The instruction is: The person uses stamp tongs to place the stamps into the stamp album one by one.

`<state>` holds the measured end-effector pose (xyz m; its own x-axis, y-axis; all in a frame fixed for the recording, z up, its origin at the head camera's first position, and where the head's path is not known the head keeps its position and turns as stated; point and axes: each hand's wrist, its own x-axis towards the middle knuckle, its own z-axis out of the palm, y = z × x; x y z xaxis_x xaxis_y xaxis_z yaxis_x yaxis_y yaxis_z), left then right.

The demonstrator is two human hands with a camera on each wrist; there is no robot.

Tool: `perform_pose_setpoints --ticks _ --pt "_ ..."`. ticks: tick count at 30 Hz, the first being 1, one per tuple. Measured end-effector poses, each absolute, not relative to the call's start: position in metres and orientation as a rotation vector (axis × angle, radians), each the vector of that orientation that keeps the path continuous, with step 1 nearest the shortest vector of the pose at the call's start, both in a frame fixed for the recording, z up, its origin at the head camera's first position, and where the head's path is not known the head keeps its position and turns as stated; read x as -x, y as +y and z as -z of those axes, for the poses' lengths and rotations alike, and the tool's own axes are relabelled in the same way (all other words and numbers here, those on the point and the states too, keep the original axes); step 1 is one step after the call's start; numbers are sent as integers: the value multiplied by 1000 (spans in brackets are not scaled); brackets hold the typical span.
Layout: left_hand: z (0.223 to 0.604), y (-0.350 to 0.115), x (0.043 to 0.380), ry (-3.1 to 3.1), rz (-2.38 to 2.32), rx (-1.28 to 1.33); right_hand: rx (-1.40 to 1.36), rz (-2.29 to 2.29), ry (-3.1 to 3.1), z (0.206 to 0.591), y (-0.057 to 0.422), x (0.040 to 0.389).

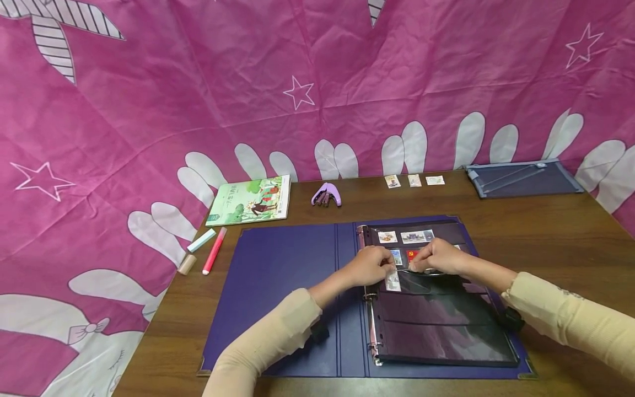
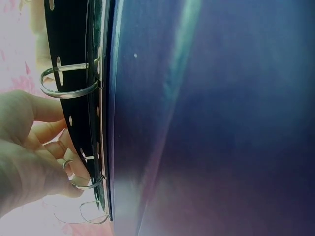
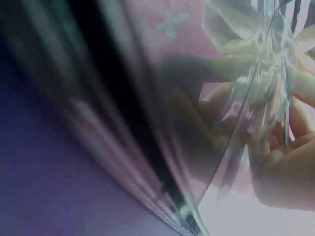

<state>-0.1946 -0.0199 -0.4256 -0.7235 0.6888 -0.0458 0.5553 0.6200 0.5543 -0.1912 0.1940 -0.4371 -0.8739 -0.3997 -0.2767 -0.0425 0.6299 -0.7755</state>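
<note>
A blue ring binder album [image 1: 288,298] lies spread wide, with black stock pages [image 1: 441,336] of clear strips on its right side. My left hand [image 1: 371,266] is beside the rings, its fingertips pinching the upper end of a small pale stamp [image 1: 393,282]. Just to the right, my right hand [image 1: 439,256] pinches the lifted edge of a clear pocket strip [image 3: 236,142]. A red stamp [image 1: 413,255] shows partly beside its fingers. Other stamps [image 1: 418,236] sit in the top row. The left wrist view shows binder rings [image 2: 71,93] near my left fingers.
Three loose stamps [image 1: 414,180] lie at the back, left of a dark zip pouch [image 1: 526,179]. A purple stapler-like tool [image 1: 326,194] and a green book [image 1: 250,200] are farther left. A red marker [image 1: 214,252] lies near the album's left edge.
</note>
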Motion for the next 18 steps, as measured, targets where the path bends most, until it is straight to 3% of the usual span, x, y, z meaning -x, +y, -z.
perform_pose_setpoints --ticks 12,18 --pt "429 -16 194 2671 -636 -1074 469 1077 2464 424 210 200" --pt "435 -19 193 2712 -552 -1107 439 999 2807 416 222 231"
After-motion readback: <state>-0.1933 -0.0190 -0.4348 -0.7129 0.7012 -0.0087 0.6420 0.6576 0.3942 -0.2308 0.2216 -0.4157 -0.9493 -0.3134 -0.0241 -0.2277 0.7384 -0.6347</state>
